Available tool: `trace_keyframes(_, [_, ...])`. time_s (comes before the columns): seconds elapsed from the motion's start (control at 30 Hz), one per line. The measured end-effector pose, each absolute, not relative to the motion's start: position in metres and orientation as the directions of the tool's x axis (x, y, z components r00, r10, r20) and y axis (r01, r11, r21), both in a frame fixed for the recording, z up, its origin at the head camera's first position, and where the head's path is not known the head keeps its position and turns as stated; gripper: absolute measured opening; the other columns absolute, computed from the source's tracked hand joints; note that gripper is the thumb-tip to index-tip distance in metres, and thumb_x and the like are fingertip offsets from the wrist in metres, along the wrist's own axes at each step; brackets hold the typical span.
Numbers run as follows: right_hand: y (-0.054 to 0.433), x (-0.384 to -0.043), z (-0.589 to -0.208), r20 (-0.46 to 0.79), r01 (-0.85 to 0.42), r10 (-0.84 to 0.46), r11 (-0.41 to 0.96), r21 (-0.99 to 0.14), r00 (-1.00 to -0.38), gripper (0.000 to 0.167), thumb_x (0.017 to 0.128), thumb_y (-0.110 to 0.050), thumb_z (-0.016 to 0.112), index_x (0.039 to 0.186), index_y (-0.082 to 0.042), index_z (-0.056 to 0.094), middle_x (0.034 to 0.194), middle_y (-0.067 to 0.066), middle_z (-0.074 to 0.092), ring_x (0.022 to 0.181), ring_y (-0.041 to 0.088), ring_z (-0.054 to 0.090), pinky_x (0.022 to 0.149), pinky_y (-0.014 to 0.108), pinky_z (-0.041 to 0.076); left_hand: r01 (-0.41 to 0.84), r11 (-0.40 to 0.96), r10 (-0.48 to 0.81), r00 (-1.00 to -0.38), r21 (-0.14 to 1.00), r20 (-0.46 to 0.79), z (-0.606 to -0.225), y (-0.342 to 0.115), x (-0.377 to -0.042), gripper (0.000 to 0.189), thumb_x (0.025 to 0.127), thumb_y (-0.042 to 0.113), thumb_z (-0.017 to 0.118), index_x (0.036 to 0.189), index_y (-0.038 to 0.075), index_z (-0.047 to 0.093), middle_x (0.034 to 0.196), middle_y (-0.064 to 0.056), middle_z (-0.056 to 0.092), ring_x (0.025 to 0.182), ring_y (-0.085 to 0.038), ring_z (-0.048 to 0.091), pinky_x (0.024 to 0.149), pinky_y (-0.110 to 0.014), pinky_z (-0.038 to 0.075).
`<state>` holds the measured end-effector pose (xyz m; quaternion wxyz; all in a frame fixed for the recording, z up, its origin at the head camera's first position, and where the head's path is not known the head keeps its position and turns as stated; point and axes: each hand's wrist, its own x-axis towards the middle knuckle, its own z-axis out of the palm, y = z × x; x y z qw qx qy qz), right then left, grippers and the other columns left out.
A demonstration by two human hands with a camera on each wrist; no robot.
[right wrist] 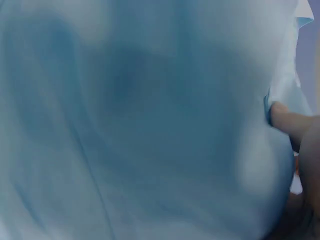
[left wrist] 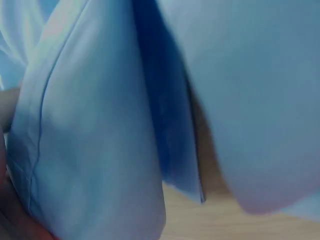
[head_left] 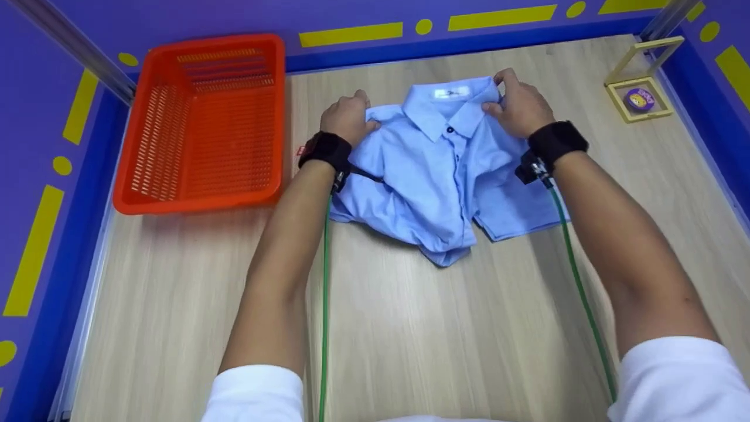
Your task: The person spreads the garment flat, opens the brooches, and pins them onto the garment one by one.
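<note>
A light blue collared shirt [head_left: 416, 170] with dark buttons is held up by its shoulders above the wooden table, its lower part hanging in folds. My left hand [head_left: 344, 119] pinches the shoulder on the left side of the collar. On the other side, my right hand [head_left: 521, 105] pinches the cloth close beside the collar. In the left wrist view the shirt cloth [left wrist: 100, 125] fills most of the frame, with part of the fingers at the left edge. The right wrist view shows the thumb [right wrist: 287, 120] pressed on the shirt fabric [right wrist: 165, 125].
An orange-red plastic basket [head_left: 281, 117] stands at the back left of the table [head_left: 387, 328]. At the back right lies a small open yellow frame-like box [head_left: 621, 111] holding a round purple piece [head_left: 639, 99]. Blue-purple walls border the table, and green cables [head_left: 326, 305] run along both arms.
</note>
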<state>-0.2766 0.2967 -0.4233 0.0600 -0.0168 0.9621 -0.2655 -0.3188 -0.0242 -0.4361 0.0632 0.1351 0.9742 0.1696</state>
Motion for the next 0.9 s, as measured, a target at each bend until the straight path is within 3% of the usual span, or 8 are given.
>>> trace_keyframes(0.27, [0.278, -0.294, -0.448, -0.048, 0.132, 0.123, 0.944, -0.302, -0.991, 0.046, 0.102, -0.027, 0.059, 0.130, 0.006, 0.045, 0.118, 0.035, 0.057, 0.109, 0.052, 0.056, 0.090, 0.062, 0.044, 0.218, 0.940, 0.231, -0.973, 0.261, -0.019, -0.451, -0.021, -0.314, 0.039, 0.098, 0.035, 0.067, 0.121, 0.007, 0.056, 0.113, -0.013, 0.069, 0.101, -0.030, 0.067, 0.086, -0.042, 0.051])
trace_keyframes(0.37, [0.276, -0.295, -0.452, -0.062, 0.172, 0.161, 0.941, -0.293, -0.985, 0.053, 0.101, -0.030, 0.058, 0.135, 0.007, 0.042, 0.127, 0.037, 0.052, 0.119, 0.053, 0.048, 0.099, 0.062, 0.037, 0.214, 0.942, 0.231, -0.972, 0.259, -0.035, -0.445, -0.022, -0.304, 0.048, 0.096, 0.037, 0.069, 0.130, 0.006, 0.054, 0.123, -0.013, 0.063, 0.114, -0.031, 0.060, 0.094, -0.043, 0.045])
trace_keyframes(0.47, [0.273, -0.294, -0.449, -0.093, 0.173, 0.150, 0.918, -0.356, -0.984, 0.059, 0.103, -0.034, 0.054, 0.146, 0.002, 0.038, 0.140, 0.035, 0.044, 0.130, 0.051, 0.037, 0.106, 0.061, 0.029, 0.232, 0.940, 0.245, -0.969, 0.249, -0.024, -0.436, -0.026, -0.284, 0.051, 0.094, 0.035, 0.072, 0.133, 0.006, 0.057, 0.132, -0.015, 0.057, 0.122, -0.033, 0.053, 0.099, -0.045, 0.042])
trace_keyframes(0.57, [0.266, -0.289, -0.443, -0.098, 0.103, 0.065, 0.886, -0.452, -0.993, 0.059, 0.104, -0.033, 0.052, 0.153, -0.005, 0.036, 0.150, 0.032, 0.037, 0.138, 0.049, 0.029, 0.110, 0.059, 0.023, 0.293, 0.930, 0.295, -0.955, 0.222, 0.022, -0.428, -0.032, -0.260, 0.042, 0.092, 0.028, 0.073, 0.127, 0.005, 0.064, 0.128, -0.016, 0.059, 0.120, -0.034, 0.053, 0.097, -0.046, 0.043])
trace_keyframes(0.67, [0.251, -0.283, -0.435, -0.104, -0.036, -0.100, 0.868, -0.496, -0.990, 0.056, 0.105, -0.029, 0.051, 0.155, -0.009, 0.037, 0.154, 0.029, 0.034, 0.141, 0.048, 0.026, 0.113, 0.059, 0.022, 0.380, 0.903, 0.375, -0.925, 0.201, 0.064, -0.429, -0.040, -0.234, 0.031, 0.092, 0.025, 0.072, 0.116, 0.004, 0.071, 0.116, -0.016, 0.066, 0.112, -0.035, 0.058, 0.093, -0.047, 0.045])
trace_keyframes(0.77, [0.230, -0.279, -0.428, -0.156, -0.168, -0.268, 0.868, -0.467, -0.951, 0.054, 0.106, -0.027, 0.049, 0.156, -0.011, 0.037, 0.157, 0.028, 0.030, 0.144, 0.048, 0.024, 0.116, 0.060, 0.020, 0.493, 0.849, 0.490, -0.869, 0.188, 0.063, -0.435, -0.045, -0.210, 0.030, 0.095, 0.028, 0.069, 0.114, 0.004, 0.073, 0.112, -0.015, 0.068, 0.109, -0.035, 0.059, 0.093, -0.048, 0.045])
trace_keyframes(0.9, [0.206, -0.276, -0.428, -0.282, -0.258, -0.378, 0.887, -0.383, -0.882, 0.056, 0.107, -0.031, 0.045, 0.159, -0.014, 0.032, 0.161, 0.028, 0.021, 0.147, 0.051, 0.017, 0.116, 0.065, 0.015, 0.614, 0.758, 0.627, -0.779, 0.219, 0.014, -0.449, -0.044, -0.187, 0.037, 0.100, 0.035, 0.061, 0.125, 0.009, 0.072, 0.127, -0.014, 0.064, 0.120, -0.032, 0.056, 0.100, -0.047, 0.043])
